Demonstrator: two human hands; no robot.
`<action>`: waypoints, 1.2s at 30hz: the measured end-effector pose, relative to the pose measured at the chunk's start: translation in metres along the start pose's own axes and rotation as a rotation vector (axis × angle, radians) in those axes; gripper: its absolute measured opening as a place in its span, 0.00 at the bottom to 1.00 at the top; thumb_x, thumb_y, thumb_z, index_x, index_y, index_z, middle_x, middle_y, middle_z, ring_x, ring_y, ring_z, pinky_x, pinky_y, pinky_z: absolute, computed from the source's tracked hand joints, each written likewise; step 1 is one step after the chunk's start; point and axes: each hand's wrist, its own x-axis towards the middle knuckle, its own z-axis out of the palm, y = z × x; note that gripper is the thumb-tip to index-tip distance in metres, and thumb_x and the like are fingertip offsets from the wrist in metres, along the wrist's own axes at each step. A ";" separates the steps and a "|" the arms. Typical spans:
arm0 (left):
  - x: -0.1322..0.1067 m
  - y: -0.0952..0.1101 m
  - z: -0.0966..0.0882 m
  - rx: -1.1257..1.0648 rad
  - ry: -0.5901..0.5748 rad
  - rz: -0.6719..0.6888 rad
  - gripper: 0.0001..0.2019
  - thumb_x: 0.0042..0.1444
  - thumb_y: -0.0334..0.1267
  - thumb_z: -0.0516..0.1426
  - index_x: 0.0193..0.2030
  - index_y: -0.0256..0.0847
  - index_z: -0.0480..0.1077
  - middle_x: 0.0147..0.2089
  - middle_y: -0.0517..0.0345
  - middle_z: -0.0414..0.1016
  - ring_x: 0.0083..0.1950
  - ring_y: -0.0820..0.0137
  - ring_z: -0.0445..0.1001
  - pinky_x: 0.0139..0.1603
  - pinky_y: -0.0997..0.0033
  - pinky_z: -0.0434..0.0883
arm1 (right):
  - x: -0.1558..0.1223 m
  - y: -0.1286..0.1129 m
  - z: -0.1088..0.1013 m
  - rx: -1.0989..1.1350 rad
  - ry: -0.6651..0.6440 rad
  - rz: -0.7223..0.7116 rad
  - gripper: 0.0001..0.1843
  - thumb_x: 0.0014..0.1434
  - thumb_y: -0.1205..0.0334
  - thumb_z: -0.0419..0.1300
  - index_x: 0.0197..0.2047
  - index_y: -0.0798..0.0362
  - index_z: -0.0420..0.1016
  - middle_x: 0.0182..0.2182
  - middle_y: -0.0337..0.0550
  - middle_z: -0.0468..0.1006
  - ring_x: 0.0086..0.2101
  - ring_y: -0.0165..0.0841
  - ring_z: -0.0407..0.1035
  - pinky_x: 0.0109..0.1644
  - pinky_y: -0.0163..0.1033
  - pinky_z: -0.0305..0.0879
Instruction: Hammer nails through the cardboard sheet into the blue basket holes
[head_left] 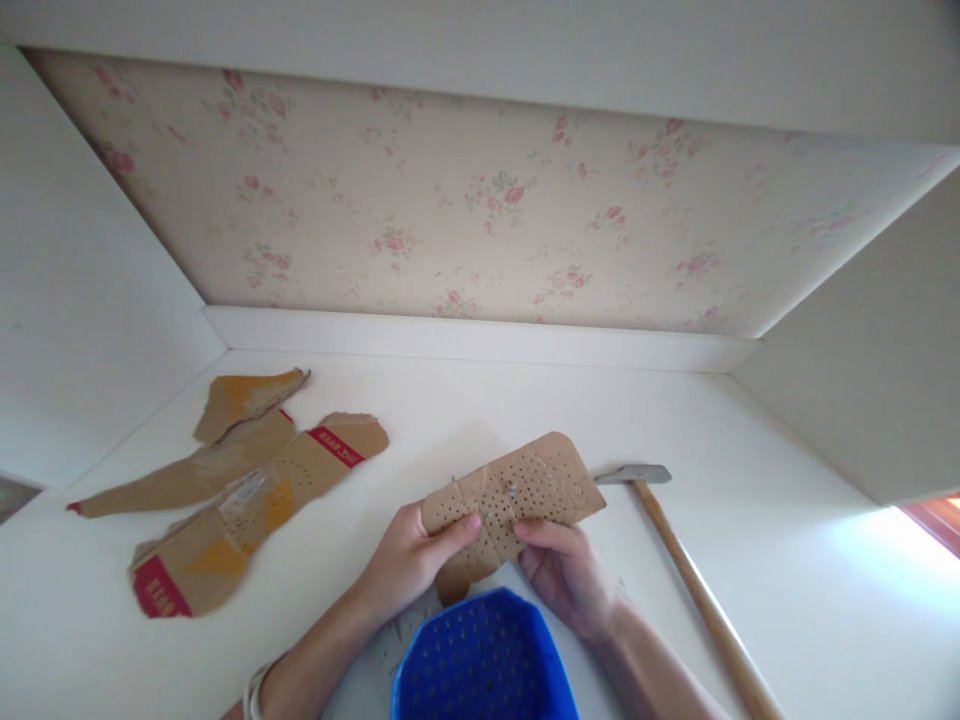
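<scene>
Between my two hands is a brown piece of cardboard (540,470) dotted with many small holes. My left hand (420,550) grips its lower left end, thumb on top. The lower middle edge is pinched by my right hand (566,570), whose other fingers curl underneath. A few small, shiny bits stick up from the cardboard's face; they are too small to name. Just below it, nearest to me, stands a blue plastic basket (551,650) with rows of small holes, cut off by the lower edge of the view.
Torn cardboard pieces (300,480) with red and orange print lie to the left. At the right rests a hammer (675,540) with a wooden handle, its metal head near the cardboard's corner. White panels and a flowered wall (450,200) enclose the white surface (465,390).
</scene>
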 end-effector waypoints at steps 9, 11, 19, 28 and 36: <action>-0.001 -0.001 0.002 0.095 0.240 0.036 0.24 0.57 0.48 0.61 0.56 0.35 0.73 0.53 0.48 0.78 0.56 0.54 0.75 0.57 0.58 0.71 | 0.005 0.009 -0.006 -0.333 0.125 -0.341 0.11 0.58 0.62 0.66 0.44 0.46 0.72 0.34 0.36 0.77 0.32 0.30 0.68 0.35 0.35 0.64; -0.002 -0.002 0.003 0.112 0.211 0.025 0.23 0.57 0.48 0.61 0.55 0.36 0.74 0.53 0.49 0.79 0.55 0.55 0.75 0.56 0.59 0.72 | 0.003 0.011 -0.008 -0.496 0.209 -0.453 0.11 0.59 0.59 0.65 0.44 0.46 0.71 0.34 0.37 0.75 0.32 0.30 0.66 0.34 0.35 0.62; -0.003 -0.004 0.002 0.186 0.184 0.023 0.22 0.58 0.49 0.60 0.54 0.36 0.74 0.51 0.51 0.80 0.52 0.56 0.77 0.52 0.62 0.74 | -0.002 0.010 -0.011 -0.729 0.478 -0.722 0.15 0.60 0.54 0.64 0.34 0.46 0.59 0.23 0.28 0.60 0.23 0.27 0.55 0.28 0.35 0.53; -0.002 -0.002 0.006 0.399 0.129 0.061 0.17 0.59 0.48 0.58 0.46 0.39 0.78 0.41 0.54 0.83 0.42 0.60 0.79 0.44 0.69 0.74 | -0.004 0.015 -0.015 -1.019 0.344 -0.526 0.11 0.62 0.52 0.59 0.43 0.48 0.67 0.27 0.35 0.71 0.27 0.32 0.66 0.30 0.37 0.62; -0.004 -0.004 0.008 0.535 0.072 0.069 0.18 0.59 0.48 0.57 0.46 0.38 0.78 0.38 0.55 0.82 0.37 0.62 0.78 0.39 0.72 0.72 | -0.001 0.018 -0.013 -1.199 0.372 -0.559 0.08 0.64 0.53 0.57 0.43 0.47 0.69 0.31 0.39 0.76 0.29 0.33 0.71 0.30 0.37 0.67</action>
